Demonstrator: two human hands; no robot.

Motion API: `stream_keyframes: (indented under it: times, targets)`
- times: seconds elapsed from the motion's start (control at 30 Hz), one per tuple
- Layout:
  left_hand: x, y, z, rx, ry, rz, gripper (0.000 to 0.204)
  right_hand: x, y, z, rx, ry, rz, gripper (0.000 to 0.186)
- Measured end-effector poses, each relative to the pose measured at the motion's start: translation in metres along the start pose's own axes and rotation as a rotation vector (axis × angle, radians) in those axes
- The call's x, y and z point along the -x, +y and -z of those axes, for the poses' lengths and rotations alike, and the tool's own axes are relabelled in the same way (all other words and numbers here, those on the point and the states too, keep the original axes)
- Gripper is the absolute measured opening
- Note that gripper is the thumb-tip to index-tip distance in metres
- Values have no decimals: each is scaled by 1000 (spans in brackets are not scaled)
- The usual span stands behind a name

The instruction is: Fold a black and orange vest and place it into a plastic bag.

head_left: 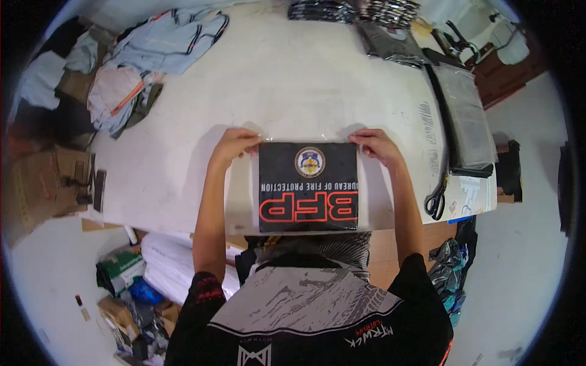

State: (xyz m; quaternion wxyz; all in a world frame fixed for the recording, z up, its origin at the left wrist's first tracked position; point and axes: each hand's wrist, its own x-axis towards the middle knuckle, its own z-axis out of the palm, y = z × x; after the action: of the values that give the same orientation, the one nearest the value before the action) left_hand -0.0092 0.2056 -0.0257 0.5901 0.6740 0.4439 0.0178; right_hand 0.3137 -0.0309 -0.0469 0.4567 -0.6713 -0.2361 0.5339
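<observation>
A folded black shirt (pixel 308 210) with red-outlined lettering and a round emblem lies flat at the near edge of the white table, the print upside down to me. It sits inside a clear plastic bag (pixel 305 139), whose see-through edge shows faintly above the shirt. My left hand (pixel 238 145) pinches the bag at its far left corner, fingers closed. At the far right corner my right hand (pixel 373 145) pinches it the same way. Both forearms reach in from the near side, one on either side of the shirt.
Grey and pink garments (pixel 165 43) lie at the table's far left. Bagged black garments (pixel 390 43) are stacked at the far right. Clear plastic bags (pixel 467 116) lie along the right edge, with black-handled scissors (pixel 435 203) nearer me. A cardboard box (pixel 46 186) stands left.
</observation>
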Motion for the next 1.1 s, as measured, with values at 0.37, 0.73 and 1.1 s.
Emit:
stream_keyframes:
  times: [0.37, 0.73, 1.1]
  targets:
    - [-22, 4, 18, -66, -217, -116, 12, -5, -15, 10, 189, -18, -12, 17]
    - [-36, 10, 29, -79, -461, -60, 19, 7, -22, 8, 303, -148, -12, 21]
    - [-46, 31, 24, -247, -516, 14, 18, 0, -29, 11, 363, -160, -59, 13]
